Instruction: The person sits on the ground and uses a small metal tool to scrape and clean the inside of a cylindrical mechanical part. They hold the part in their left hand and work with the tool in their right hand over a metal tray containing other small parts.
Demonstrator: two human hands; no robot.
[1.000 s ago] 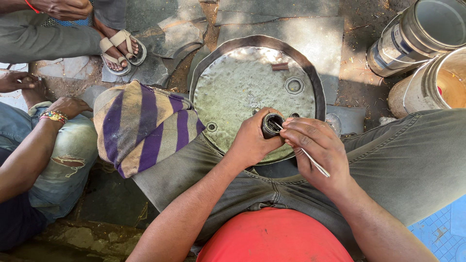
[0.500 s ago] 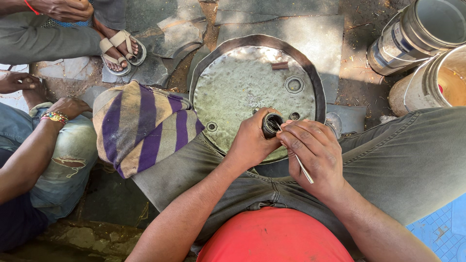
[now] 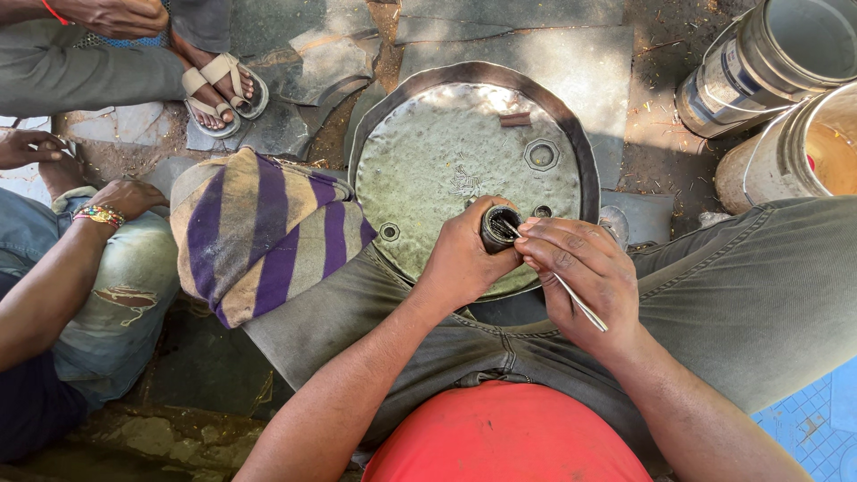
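Daylight is falling softly from above, leaving most of the scene sitting in open shade. Sun is catching the two buckets (image 3: 786, 98) at the upper right, blowing out their rims. The hammered metal pan (image 3: 464, 152) is glinting faintly. Focus is holding sharp throughout; lines near the edges are bowing slightly from the wide lens.

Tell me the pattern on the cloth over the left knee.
Purple and tan stripes on the cloth, head view.

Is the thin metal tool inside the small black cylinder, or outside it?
Inside: the thin metal tool, held by the right hand, has its tip in the open mouth of the small black cylinder, gripped by the left hand.
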